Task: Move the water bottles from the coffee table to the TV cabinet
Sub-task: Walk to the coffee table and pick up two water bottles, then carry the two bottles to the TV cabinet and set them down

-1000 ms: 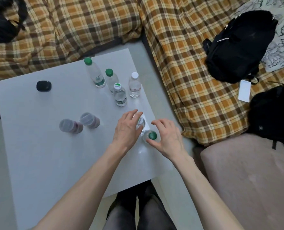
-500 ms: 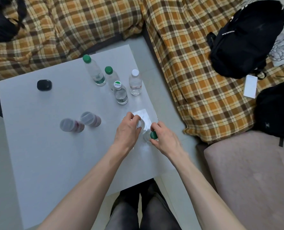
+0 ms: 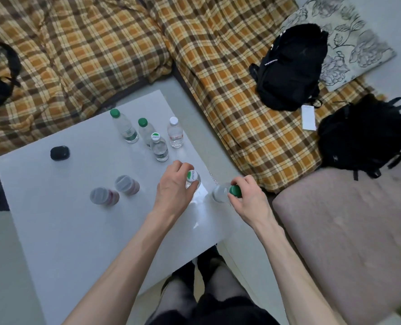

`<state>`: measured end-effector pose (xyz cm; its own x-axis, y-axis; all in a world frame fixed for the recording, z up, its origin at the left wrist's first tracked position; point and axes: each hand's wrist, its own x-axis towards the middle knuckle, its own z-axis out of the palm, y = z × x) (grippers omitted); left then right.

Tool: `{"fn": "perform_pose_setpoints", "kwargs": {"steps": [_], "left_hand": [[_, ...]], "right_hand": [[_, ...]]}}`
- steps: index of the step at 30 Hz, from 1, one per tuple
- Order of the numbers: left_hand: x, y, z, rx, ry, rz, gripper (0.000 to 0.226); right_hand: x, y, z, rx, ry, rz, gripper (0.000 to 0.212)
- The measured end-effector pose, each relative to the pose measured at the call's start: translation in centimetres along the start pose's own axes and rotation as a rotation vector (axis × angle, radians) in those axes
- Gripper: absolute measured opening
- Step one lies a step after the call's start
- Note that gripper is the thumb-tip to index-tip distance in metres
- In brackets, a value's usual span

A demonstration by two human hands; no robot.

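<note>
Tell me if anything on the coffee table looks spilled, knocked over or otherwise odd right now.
Nothing looks spilled. The four bottles at the back stand upright, and each hand grips a bottle by its top: left hand, right hand. The only non-bottles are a small black case and two capped jars on the coffee table.

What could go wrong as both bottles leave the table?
Both grips are near the caps: the left hand on the white-capped bottle, the right hand on the green-capped bottle. Either could swing or slip. The four bottles standing close behind could be knocked over.
</note>
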<state>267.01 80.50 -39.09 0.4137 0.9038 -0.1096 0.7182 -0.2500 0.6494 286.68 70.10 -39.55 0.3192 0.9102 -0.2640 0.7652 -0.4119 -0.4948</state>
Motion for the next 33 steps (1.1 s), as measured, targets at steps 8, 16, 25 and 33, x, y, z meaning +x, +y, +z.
{"fn": "perform_pose_setpoints", "kwargs": {"steps": [8, 16, 25, 33], "left_hand": [[-2.0, 9.7, -0.3, -0.024, -0.063, 0.322, 0.02], [-4.4, 20.8, 2.5, -0.109, -0.201, 0.633, 0.025], [-14.2, 32.0, 10.0, -0.231, -0.377, 0.813, 0.025], [-26.8, 42.0, 19.5, -0.281, -0.577, 0.963, 0.02]], "right_hand": [[-8.2, 0.6, -8.8, 0.068, 0.303, 0.159, 0.025], [-18.5, 5.1, -14.6, 0.081, 0.524, 0.369, 0.021], [-36.1, 12.1, -18.9, 0.106, 0.898, 0.646, 0.017], [-52.1, 19.2, -20.5, 0.061, 1.036, 0.897, 0.015]]}}
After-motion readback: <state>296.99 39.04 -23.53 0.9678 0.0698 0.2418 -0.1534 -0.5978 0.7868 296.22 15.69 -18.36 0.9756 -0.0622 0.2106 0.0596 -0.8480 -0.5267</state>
